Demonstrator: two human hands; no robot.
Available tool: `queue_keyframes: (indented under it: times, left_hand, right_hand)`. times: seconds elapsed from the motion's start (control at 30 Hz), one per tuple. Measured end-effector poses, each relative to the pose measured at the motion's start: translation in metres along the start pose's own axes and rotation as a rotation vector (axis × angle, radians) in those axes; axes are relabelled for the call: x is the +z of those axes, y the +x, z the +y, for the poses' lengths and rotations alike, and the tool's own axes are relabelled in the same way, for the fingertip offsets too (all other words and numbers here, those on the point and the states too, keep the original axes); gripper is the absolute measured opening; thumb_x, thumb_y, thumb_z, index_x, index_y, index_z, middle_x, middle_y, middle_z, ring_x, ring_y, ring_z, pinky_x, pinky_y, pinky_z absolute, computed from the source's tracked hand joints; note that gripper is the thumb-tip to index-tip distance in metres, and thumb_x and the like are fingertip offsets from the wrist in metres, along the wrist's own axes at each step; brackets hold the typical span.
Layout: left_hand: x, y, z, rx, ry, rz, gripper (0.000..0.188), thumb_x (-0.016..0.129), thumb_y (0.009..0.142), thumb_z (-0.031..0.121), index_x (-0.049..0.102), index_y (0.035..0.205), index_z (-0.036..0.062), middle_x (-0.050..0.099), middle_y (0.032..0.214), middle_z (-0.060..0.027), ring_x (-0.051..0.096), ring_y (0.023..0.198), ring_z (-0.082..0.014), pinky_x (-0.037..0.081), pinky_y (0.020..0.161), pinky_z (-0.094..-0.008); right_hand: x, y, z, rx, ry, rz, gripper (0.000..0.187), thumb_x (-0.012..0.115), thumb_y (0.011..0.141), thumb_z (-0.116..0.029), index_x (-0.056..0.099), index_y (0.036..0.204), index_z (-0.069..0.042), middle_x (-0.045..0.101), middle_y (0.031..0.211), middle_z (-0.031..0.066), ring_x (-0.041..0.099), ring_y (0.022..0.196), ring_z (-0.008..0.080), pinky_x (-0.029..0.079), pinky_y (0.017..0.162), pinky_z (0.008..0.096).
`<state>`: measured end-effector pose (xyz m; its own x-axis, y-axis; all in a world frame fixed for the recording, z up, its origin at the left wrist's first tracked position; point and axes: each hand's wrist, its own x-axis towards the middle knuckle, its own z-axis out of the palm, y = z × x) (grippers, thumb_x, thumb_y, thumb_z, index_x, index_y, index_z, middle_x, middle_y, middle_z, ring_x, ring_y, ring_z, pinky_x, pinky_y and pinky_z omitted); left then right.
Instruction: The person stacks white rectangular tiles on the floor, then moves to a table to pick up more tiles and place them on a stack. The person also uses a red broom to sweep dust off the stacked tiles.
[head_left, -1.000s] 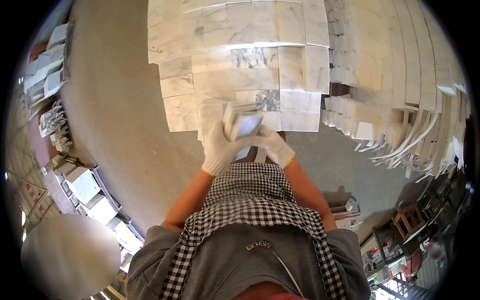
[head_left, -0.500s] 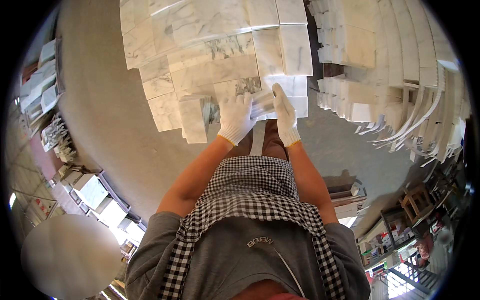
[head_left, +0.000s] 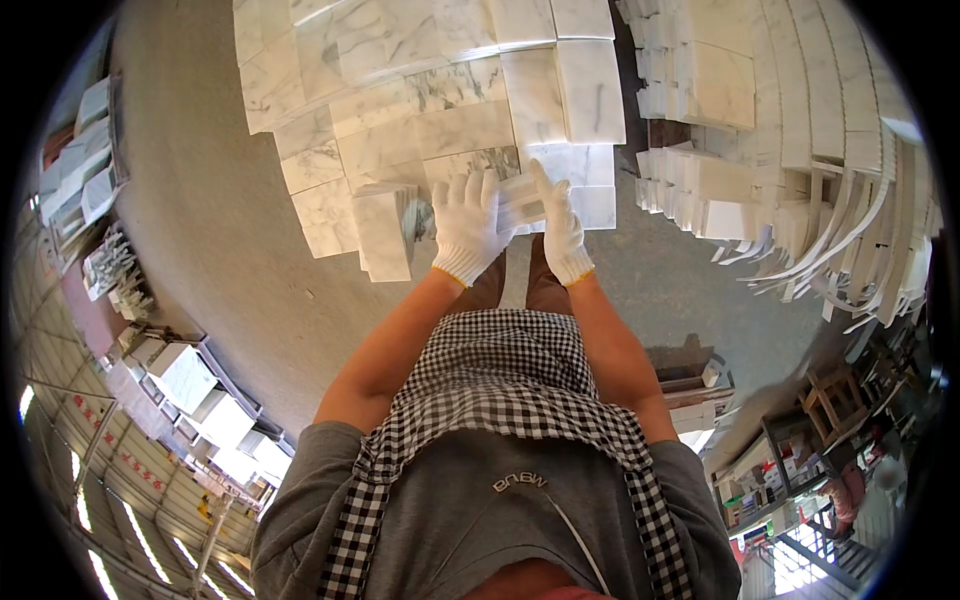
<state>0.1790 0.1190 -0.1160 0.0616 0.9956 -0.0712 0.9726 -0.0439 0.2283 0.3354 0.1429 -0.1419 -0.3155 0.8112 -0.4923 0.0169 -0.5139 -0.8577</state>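
A small stack of pale marble tiles, edges toward me, sits between my hands at the near edge of a larger tiled stack. My left hand, in a white knit glove with a yellow cuff, presses against the stack's left end with its fingers pointing away from me. Against the right end lies my right hand, gloved the same way, its fingers stretched along that side. Left of my left hand stands another group of upright tiles, one showing dark grey veining. The undersides of my fingers are hidden.
Layers of white and grey-veined marble tiles spread out ahead of me. On the right stand more stacked slabs and loose curved strips. Concrete floor runs along the left, with white blocks farther off.
My left hand's fingers have straightened and lie flatter beside the small stack. My right hand has shifted slightly left, and the view has tilted a little.
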Motion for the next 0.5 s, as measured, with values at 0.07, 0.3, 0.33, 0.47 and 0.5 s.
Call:
queue_keyframes:
  times: [0.07, 0.3, 0.33, 0.47, 0.5]
  left_hand:
    - [0.002, -0.001, -0.002, 0.004, -0.019, -0.005, 0.074, 0.08, 0.066, 0.038, 0.051, 0.125, 0.005, 0.061, 0.114, -0.0118, 0.056, 0.107, -0.032, 0.04, 0.091, -0.05]
    - [0.0, -0.002, -0.003, -0.034, -0.055, -0.119, 0.063, 0.077, 0.069, 0.035, 0.053, 0.119, 0.0061, 0.063, 0.109, -0.0125, 0.058, 0.105, -0.0334, 0.042, 0.091, -0.05]
    - [-0.001, -0.004, -0.004, -0.036, -0.048, -0.109, 0.062, 0.077, 0.069, 0.034, 0.053, 0.119, 0.0063, 0.063, 0.109, -0.0123, 0.058, 0.105, -0.0333, 0.042, 0.09, -0.0498]
    - [-0.003, -0.013, -0.009, -0.031, 0.012, -0.062, 0.059, 0.077, 0.069, 0.03, 0.052, 0.117, 0.0082, 0.062, 0.104, -0.0101, 0.059, 0.1, -0.0305, 0.044, 0.087, -0.0472]
    - [-0.001, -0.014, -0.011, -0.028, 0.034, -0.047, 0.058, 0.078, 0.07, 0.028, 0.051, 0.117, 0.009, 0.062, 0.101, -0.0093, 0.06, 0.098, -0.0294, 0.044, 0.086, -0.0461]
  right_hand:
    - [-0.002, 0.001, 0.007, -0.034, -0.072, -0.034, 0.073, 0.007, 0.105, -0.055, 0.03, 0.154, -0.007, 0.037, 0.157, 0.0086, 0.029, 0.147, 0.023, 0.014, 0.121, 0.0321]
    - [-0.008, 0.01, 0.016, 0.002, 0.077, 0.054, 0.07, 0.011, 0.107, -0.051, 0.034, 0.151, -0.002, 0.04, 0.155, 0.0097, 0.035, 0.144, 0.0229, 0.02, 0.12, 0.031]
    - [-0.011, 0.013, 0.022, -0.003, 0.186, 0.121, 0.069, 0.014, 0.107, -0.051, 0.036, 0.15, -0.001, 0.041, 0.154, 0.0106, 0.036, 0.143, 0.0237, 0.021, 0.119, 0.032]
    - [-0.038, 0.024, 0.033, -0.065, 0.228, 0.509, 0.06, 0.034, 0.106, -0.045, 0.046, 0.143, 0.001, 0.049, 0.146, 0.0175, 0.045, 0.136, 0.0281, 0.031, 0.115, 0.039]
    - [-0.046, 0.022, 0.031, -0.105, -0.003, 0.621, 0.057, 0.038, 0.105, -0.043, 0.049, 0.141, 0.0, 0.052, 0.143, 0.0184, 0.047, 0.134, 0.0292, 0.033, 0.114, 0.0398]
